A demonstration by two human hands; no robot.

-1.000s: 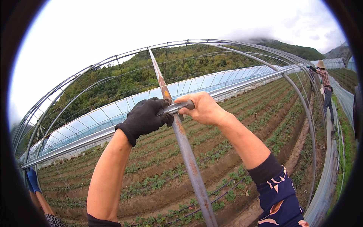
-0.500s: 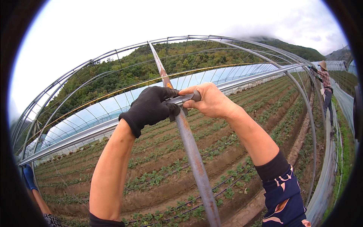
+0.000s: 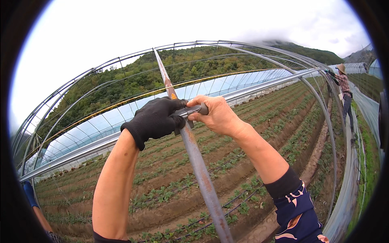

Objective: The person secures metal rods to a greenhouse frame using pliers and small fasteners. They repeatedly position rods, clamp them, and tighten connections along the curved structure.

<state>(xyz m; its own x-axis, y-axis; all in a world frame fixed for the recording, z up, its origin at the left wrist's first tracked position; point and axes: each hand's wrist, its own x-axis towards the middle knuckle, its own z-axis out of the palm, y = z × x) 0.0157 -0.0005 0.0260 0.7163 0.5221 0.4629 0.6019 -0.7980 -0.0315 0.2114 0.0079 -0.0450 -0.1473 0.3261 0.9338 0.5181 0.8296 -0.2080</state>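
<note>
Fingers first: the bare right hand (image 3: 216, 115) had its fingers curled around the end of a short grey handle (image 3: 198, 109), thumb pressed along the top, a firm grasp. The gloved left hand (image 3: 156, 119) was clenched right where that handle met the slanting metal pipe (image 3: 198, 166), its black fingers wrapped over the joint. So the handle lay crosswise between the two hands, touching both, and whatever fitting sat at the crossing was buried under the glove and could not be made out. The pipe ran from the top of the frame arch (image 3: 251, 48) down past the hands and was cut off at the lower edge; its upper stretch looked rusty. Behind it a long horizontal rail (image 3: 81, 150) crossed at about hand height. Below lay rows of small green plants (image 3: 170, 194) in brown soil, with a plastic-covered greenhouse (image 3: 121, 121) and wooded hill (image 3: 182, 69) beyond. Far right, another person in a hat (image 3: 343, 81) reached up to the frame, too small for detail, and a blue sleeve (image 3: 29, 194) showed at the lower left rim, its owner cut off. Against half a second earlier, both hands kept their grip, and the handle's free end had dipped a little lower and sat closer to the pipe.
</note>
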